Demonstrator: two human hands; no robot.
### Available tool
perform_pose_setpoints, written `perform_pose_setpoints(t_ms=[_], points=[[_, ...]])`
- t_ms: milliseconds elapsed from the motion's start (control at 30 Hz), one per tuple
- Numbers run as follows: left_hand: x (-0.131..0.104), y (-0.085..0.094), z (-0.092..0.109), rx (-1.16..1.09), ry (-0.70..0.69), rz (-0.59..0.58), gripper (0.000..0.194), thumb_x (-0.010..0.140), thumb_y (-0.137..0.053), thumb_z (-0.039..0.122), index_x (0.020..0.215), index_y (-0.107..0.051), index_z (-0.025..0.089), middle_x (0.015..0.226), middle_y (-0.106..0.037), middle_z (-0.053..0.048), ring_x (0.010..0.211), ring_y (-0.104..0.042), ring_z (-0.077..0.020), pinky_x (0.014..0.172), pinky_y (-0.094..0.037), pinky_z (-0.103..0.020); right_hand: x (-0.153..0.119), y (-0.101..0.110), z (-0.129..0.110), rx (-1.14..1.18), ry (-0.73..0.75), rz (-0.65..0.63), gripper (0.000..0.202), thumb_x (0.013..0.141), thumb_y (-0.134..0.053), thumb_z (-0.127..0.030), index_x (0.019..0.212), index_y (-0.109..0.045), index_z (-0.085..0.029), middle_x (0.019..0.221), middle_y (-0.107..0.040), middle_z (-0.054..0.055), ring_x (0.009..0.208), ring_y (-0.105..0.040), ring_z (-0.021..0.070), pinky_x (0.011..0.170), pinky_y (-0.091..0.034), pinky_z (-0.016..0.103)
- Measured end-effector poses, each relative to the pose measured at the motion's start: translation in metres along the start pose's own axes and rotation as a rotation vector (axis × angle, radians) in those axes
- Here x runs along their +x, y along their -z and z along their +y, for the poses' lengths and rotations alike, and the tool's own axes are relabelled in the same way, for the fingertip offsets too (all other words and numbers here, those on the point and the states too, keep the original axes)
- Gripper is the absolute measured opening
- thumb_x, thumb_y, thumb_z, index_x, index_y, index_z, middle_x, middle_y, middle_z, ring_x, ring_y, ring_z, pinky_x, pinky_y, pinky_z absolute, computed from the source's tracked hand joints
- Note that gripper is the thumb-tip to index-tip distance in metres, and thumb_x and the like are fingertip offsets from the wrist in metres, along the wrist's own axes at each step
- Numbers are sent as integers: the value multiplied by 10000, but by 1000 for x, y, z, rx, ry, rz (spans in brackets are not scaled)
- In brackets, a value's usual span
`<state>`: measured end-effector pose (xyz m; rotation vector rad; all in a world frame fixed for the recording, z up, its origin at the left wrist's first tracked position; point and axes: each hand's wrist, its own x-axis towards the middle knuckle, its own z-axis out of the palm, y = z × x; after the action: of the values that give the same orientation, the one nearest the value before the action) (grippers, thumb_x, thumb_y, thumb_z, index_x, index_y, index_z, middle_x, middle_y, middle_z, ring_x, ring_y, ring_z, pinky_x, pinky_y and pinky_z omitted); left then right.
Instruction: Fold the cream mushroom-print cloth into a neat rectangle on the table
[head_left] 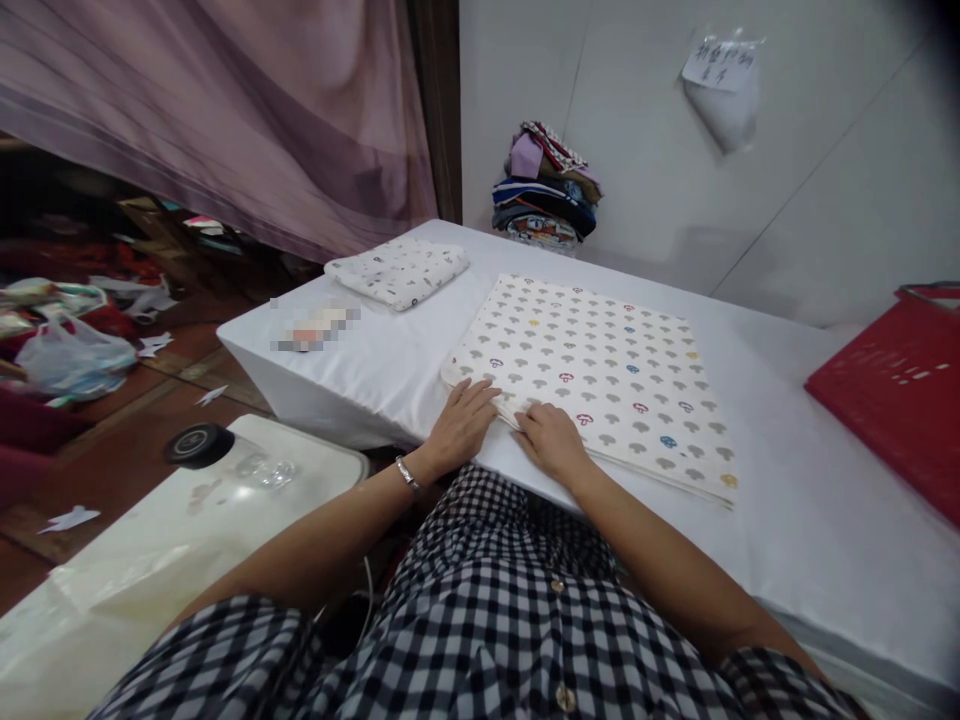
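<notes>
A white cloth (pixel 600 350) printed with grey mushrooms and a few coloured ones lies folded flat in front of me. My left hand (pixel 463 425) rests at its near left corner, fingers stretched out over the edge. Beside it, my right hand (pixel 553 440) has its fingers curled on the near edge, with the thumb close to the fold, gripping the cloth there. The undersides of the fingers are hidden. Farther off to the left is a second folded white cloth (pixel 401 272) with small dark prints.
A white-covered table (pixel 810 470) bears the cloths and a pixelated object (pixel 319 325). At the right stands a red bin (pixel 900 385). Stacked folded fabrics (pixel 546 195) sit against the wall. Left of me, a clear bottle with black lid (pixel 199 445) lies on a white surface (pixel 180 515).
</notes>
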<state>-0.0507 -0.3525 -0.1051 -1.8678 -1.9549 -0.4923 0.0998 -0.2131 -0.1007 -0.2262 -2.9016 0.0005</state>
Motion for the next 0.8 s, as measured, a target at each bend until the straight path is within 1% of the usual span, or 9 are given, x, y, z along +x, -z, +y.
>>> perform_pose_setpoints(t_ms=[67,167,233,300,367,433,533,667,800], points=[[0,-1,-1,-8,6,-1,184,882,-429,99,906,-600,163,1225,-599,-77,1268,-426,-209,1104,-281,-485,1,0,0,-9,-10,-10,282,952,-431,-350,1069,-617,-174,949,-580,83,894,-477,205,740,-326,318],[-3,0,-2,-40,25,-25,188,895,-424,119,921,-602,173,1120,-647,-63,1147,-528,-175,1099,-288,-475,1,-1,0,-3,-14,-19,276,961,-416,-327,1056,-629,-180,953,-590,83,888,-485,200,730,-326,314],[-5,3,-4,-71,42,-51,184,904,-430,156,963,-602,179,1069,-660,-57,1072,-568,-166,1094,-292,-476,1,-1,0,4,-12,-19,273,963,-414,-319,1044,-635,-180,959,-594,82,890,-488,198,732,-326,313],[-7,5,-7,-99,63,-60,201,898,-464,203,1058,-582,176,1057,-660,-64,1046,-580,-177,1086,-297,-484,1,-1,0,9,-7,-18,274,963,-414,-316,1040,-637,-178,958,-596,81,890,-489,197,736,-327,312],[-8,6,-10,-107,78,-57,306,874,-515,234,1171,-532,166,1091,-649,-83,1060,-571,-199,1073,-306,-492,1,-1,1,7,-2,-18,282,965,-406,-316,1038,-639,-174,951,-597,79,888,-489,198,736,-330,311],[-6,5,-12,-90,73,-60,382,852,-543,237,1225,-500,166,1132,-630,-97,1089,-550,-217,1062,-310,-492,1,-1,1,0,5,-20,292,966,-399,-319,1037,-641,-171,947,-598,80,885,-490,198,736,-334,310],[0,3,-14,-42,23,-105,326,843,-523,192,1167,-545,175,1101,-631,-86,1085,-534,-223,1055,-305,-477,2,-1,2,-6,13,-17,298,967,-395,-319,1041,-641,-167,939,-598,84,877,-492,195,734,-343,307],[6,4,-13,-7,-43,-168,205,863,-459,153,999,-608,188,953,-650,-48,948,-558,-194,1015,-334,-435,3,1,0,-11,7,-35,296,965,-401,-320,1050,-641,-170,944,-603,87,877,-499,198,734,-356,310],[6,9,-14,-13,-53,-187,179,872,-452,166,947,-614,181,887,-646,-45,878,-559,-195,955,-363,-423,-4,1,3,-34,-25,-34,303,964,-403,-282,1174,-590,-170,1035,-613,94,928,-504,212,784,-365,320]])
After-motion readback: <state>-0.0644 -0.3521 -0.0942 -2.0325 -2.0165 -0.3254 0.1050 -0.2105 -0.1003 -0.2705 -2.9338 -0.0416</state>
